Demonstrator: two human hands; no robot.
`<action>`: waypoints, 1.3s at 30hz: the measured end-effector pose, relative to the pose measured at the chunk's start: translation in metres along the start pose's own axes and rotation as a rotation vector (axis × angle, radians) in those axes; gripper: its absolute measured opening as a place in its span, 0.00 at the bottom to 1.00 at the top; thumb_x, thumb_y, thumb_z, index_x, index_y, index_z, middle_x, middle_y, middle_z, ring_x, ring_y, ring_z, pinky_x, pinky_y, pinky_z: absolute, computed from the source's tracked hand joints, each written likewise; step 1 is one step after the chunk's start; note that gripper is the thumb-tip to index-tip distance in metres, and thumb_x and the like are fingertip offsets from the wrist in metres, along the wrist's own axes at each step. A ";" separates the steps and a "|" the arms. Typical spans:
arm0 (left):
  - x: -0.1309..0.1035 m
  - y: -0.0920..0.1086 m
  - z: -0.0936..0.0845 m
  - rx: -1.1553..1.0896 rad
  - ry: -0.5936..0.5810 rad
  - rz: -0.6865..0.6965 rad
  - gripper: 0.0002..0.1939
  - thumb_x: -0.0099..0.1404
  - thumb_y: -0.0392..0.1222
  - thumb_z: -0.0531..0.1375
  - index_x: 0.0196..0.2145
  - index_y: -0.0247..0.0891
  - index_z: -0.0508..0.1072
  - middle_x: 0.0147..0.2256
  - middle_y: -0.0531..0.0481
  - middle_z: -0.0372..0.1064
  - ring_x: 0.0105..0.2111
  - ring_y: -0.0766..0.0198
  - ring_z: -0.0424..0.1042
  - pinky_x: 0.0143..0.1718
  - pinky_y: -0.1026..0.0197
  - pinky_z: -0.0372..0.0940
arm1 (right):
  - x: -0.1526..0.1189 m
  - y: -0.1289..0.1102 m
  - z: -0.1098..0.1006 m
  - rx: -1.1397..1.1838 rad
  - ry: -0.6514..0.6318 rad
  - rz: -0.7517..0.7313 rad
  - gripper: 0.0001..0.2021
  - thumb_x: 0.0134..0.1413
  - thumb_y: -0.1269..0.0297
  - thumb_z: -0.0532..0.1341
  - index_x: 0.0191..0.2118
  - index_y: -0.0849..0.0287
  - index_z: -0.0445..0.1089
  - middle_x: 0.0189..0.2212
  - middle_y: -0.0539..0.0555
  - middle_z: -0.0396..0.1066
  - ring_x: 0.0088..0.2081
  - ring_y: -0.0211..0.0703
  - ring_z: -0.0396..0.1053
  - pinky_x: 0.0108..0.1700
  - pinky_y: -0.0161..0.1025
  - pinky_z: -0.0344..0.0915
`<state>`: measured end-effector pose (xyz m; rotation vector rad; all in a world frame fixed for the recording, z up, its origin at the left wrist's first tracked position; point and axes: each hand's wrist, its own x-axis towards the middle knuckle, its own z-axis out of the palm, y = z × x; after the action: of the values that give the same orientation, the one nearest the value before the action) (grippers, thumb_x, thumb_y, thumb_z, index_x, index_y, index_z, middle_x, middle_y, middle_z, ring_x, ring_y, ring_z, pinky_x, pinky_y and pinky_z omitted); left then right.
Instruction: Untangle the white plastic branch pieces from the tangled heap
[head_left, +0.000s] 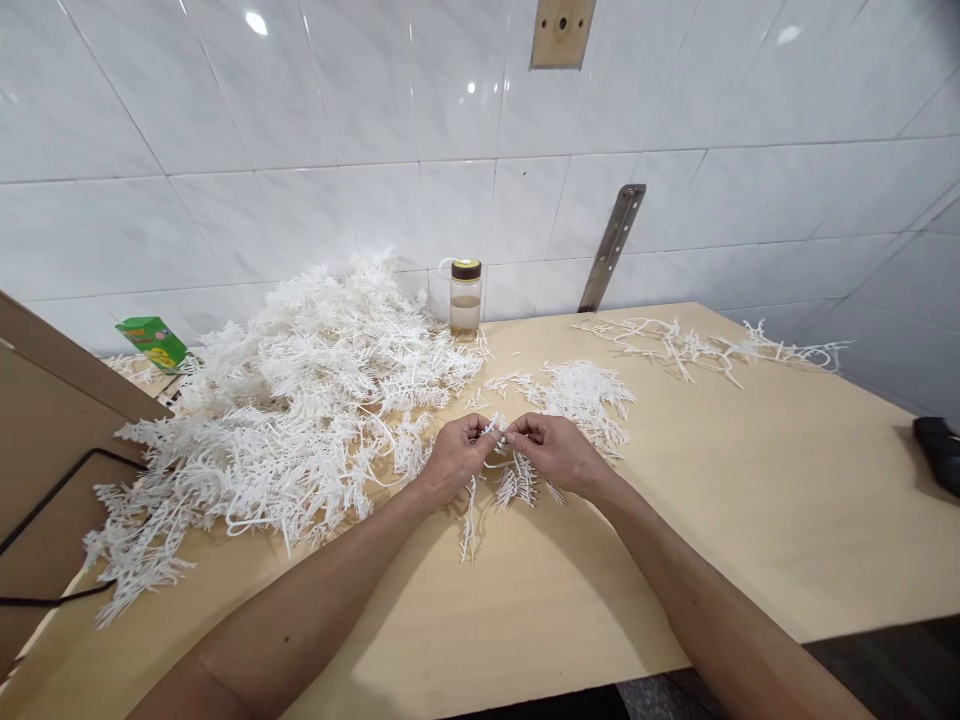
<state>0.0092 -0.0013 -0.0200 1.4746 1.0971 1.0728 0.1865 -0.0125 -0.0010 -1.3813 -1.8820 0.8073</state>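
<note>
Both hands meet at the middle of the wooden table (pixel 720 480), their fingertips almost touching. My left hand (pixel 459 455) pinches a white branching plastic sprig (pixel 517 480) from the left side. From the right, my right hand (pixel 556 450) has its thumb and fingers closed on the same sprig. Thin branches of it hang below the fingers toward the table. Left of my hands rises a big heap of white sprigs (pixel 300 400). A smaller pile of short white pieces (pixel 589 400) lies just behind my right hand.
Bare white stems (pixel 690 345) lie at the back right. A bottle with a dark lid (pixel 465 300) stands by the tiled wall. At the far left are a green box (pixel 152 342) and a cardboard box (pixel 52 430). A black object (pixel 937 452) sits at the right edge.
</note>
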 end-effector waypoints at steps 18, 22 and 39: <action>-0.002 0.005 -0.001 0.200 0.008 0.039 0.10 0.61 0.46 0.57 0.30 0.37 0.68 0.25 0.55 0.63 0.27 0.66 0.61 0.30 0.64 0.56 | 0.001 0.003 0.020 -0.262 0.082 -0.115 0.06 0.58 0.71 0.55 0.31 0.58 0.68 0.27 0.50 0.70 0.29 0.37 0.64 0.33 0.34 0.55; -0.004 0.006 0.002 0.212 0.045 0.062 0.08 0.61 0.43 0.56 0.28 0.37 0.66 0.24 0.56 0.61 0.27 0.67 0.59 0.30 0.64 0.54 | 0.001 -0.001 0.027 -0.274 0.109 -0.025 0.06 0.57 0.70 0.56 0.30 0.58 0.68 0.25 0.50 0.71 0.27 0.38 0.64 0.32 0.35 0.56; -0.009 0.012 0.002 0.168 0.014 0.091 0.09 0.62 0.45 0.57 0.29 0.38 0.65 0.22 0.58 0.56 0.23 0.69 0.56 0.26 0.65 0.52 | 0.004 0.003 -0.005 -0.275 0.462 0.135 0.04 0.50 0.69 0.56 0.28 0.57 0.67 0.25 0.52 0.71 0.28 0.42 0.66 0.33 0.38 0.59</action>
<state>0.0103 -0.0121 -0.0091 1.6656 1.1630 1.0757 0.1909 -0.0071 -0.0002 -1.7057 -1.5856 0.2558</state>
